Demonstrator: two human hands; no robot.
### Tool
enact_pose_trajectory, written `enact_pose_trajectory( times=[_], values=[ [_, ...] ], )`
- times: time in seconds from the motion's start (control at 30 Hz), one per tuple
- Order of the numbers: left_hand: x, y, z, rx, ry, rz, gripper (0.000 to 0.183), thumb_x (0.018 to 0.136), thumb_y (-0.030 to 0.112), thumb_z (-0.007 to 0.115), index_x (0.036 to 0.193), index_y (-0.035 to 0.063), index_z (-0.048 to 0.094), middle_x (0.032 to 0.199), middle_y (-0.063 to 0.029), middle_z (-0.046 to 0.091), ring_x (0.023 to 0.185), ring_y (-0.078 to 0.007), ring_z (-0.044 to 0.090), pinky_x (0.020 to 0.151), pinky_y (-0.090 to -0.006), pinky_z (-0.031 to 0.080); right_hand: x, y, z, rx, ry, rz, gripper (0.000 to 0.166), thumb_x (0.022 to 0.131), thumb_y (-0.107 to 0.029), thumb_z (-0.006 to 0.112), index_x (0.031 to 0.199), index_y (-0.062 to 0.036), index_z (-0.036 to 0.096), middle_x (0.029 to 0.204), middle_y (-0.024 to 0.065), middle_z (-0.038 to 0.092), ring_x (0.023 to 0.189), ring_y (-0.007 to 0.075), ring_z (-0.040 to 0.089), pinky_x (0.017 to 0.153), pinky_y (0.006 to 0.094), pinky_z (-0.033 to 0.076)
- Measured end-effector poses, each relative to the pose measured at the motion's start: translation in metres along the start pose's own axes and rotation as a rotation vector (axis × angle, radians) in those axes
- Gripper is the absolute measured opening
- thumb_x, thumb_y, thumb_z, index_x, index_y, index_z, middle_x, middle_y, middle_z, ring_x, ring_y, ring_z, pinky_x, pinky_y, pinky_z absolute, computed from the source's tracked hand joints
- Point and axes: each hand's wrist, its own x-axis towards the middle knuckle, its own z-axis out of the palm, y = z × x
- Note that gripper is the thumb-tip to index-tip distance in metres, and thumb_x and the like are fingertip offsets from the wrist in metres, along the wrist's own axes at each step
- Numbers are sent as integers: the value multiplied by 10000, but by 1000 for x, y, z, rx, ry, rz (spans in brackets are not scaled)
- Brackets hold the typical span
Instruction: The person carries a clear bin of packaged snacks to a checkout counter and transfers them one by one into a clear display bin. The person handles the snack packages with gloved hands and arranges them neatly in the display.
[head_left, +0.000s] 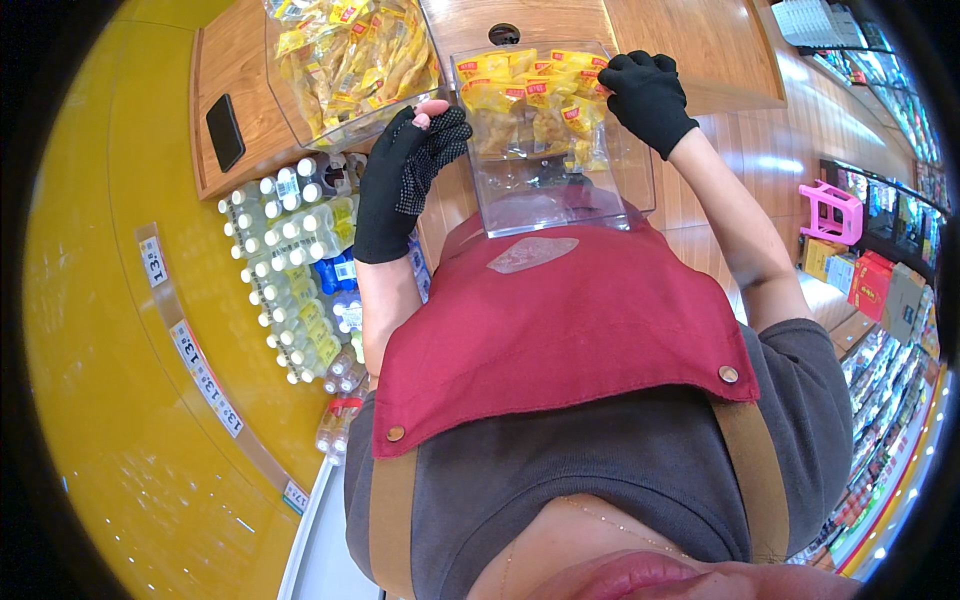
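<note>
A clear plastic bin (551, 191) stands before me, its near end close to my dark red apron. Yellow-and-red snack packets (555, 94) fill its far part; the near part is bare. My left hand (416, 172), in a black glove with bare thumb and finger tips, is at the bin's left side with nothing seen in its grasp. Its fingers are bent, and the dotted palm faces the bin. My right hand (649, 94), also black-gloved, bends its fingers over the bin's far right side by the packets. Whether they grip the rim or a packet is unclear.
A second clear bin (300, 124) full of similar packets sits on the wooden counter (525, 15), left of the first. A dark phone (225, 133) lies near the counter's left end. Packs of bottles (289, 255) stand below. A pink stool (831, 214) and cartons (870, 285) are at right.
</note>
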Motion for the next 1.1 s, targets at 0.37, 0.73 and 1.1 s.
enact_pose_trajectory(
  times=[0.37, 0.73, 1.1],
  values=[
    [28, 12, -56, 330, 281, 274, 319, 833, 249, 572, 1042, 8, 559, 916, -109, 604, 837, -210, 595, 727, -287, 474, -21, -54, -8, 507, -755, -207, 181, 732, -230, 536, 777, -70, 606, 736, 168, 609, 717, 343, 598, 662, 427, 477],
    [97, 23, -83, 1671, 547, 403, 268, 826, 275, 439, 851, 68, 607, 818, -163, 618, 793, -340, 590, 698, -435, 460, -23, -70, -9, 518, -521, -293, 213, 757, -220, 526, 872, -63, 611, 805, 161, 610, 770, 335, 596, 692, 427, 470],
    [47, 65, -93, 40, 115, 327, 168, 845, 198, 511, 888, 35, 520, 939, -95, 583, 824, -173, 562, 728, -292, 465, 7, -80, -37, 1186, -398, -72, 373, 836, -365, 542, 1016, -39, 574, 839, 141, 613, 783, 228, 611, 709, 345, 477]
  ],
)
